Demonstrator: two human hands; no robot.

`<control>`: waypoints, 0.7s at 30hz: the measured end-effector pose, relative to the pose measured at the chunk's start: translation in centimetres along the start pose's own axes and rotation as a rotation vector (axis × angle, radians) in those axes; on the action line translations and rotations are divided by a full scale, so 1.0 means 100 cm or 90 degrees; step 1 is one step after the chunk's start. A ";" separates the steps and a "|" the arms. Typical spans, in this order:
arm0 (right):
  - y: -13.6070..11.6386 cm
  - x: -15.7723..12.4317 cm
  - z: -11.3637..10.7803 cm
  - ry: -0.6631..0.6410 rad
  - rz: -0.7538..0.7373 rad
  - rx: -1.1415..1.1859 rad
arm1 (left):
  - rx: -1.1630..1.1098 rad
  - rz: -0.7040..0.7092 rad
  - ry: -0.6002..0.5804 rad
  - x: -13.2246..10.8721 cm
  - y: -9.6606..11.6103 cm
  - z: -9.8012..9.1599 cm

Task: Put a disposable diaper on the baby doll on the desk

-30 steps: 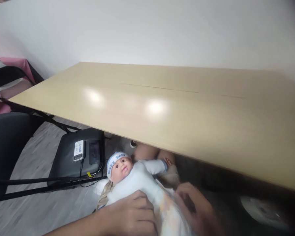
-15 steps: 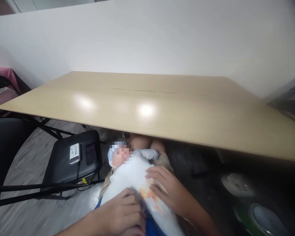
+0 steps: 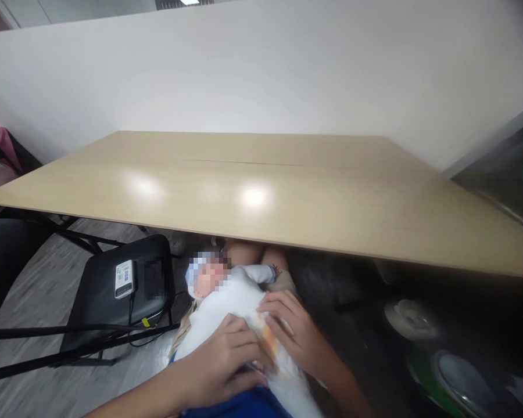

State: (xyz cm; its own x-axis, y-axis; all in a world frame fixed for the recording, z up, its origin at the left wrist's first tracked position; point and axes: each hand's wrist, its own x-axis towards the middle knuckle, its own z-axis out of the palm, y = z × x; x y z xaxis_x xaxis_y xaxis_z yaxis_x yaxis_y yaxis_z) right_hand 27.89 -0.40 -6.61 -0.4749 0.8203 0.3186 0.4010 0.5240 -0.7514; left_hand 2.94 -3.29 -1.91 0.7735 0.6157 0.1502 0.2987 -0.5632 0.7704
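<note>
A baby-like figure in white clothing (image 3: 220, 310) lies across my lap, a light cap on its head; I cannot tell whether it is a doll or an infant. My left hand (image 3: 233, 360) has its fingers bent over the lower front of the clothing, apparently gripping the fabric. Something small and pinkish shows beside that thumb, too blurred to name. On the other side, my right hand (image 3: 294, 328) lies on the clothing beside an orange print (image 3: 268, 342), fingers lightly bent and thumb apart. Blue cloth (image 3: 248, 403) shows below both hands.
A wooden table (image 3: 322, 203) stretches in front, its near edge over my knees, with a white partition (image 3: 261, 69) behind. At left, a black chair (image 3: 98, 302) holds a cabled white device (image 3: 124, 278) and a blurred dark item. A green-and-white round object (image 3: 457, 377) sits low at right.
My left hand has shifted up and right, its fingers reaching further over the orange print. The right hand stays nearly in place. The view has moved slightly.
</note>
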 end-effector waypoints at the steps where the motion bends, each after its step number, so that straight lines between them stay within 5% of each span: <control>1: 0.000 0.000 0.000 0.007 -0.007 -0.001 | -0.022 0.023 -0.010 -0.003 0.000 -0.005; 8: 0.001 0.006 -0.004 -0.021 -0.055 -0.016 | -0.054 0.015 -0.074 -0.036 0.001 -0.028; 12: -0.005 0.009 -0.025 -0.090 -0.075 -0.058 | -0.070 0.037 -0.039 -0.034 -0.001 -0.029; 17: -0.025 -0.025 -0.067 -0.172 -0.086 -0.100 | -0.002 0.017 0.029 0.019 0.000 -0.028; 21: -0.029 -0.081 -0.075 -0.150 0.029 -0.124 | 0.171 -0.025 -0.115 0.097 -0.014 -0.004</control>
State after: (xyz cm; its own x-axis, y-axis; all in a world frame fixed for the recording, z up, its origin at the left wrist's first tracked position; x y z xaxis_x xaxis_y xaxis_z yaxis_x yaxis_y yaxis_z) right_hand 36.48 -6.87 -2.72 -0.6127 0.7800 0.1273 0.5576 0.5408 -0.6298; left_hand 9.77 3.66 -1.27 0.8382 0.5453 -0.0076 0.4485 -0.6813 0.5786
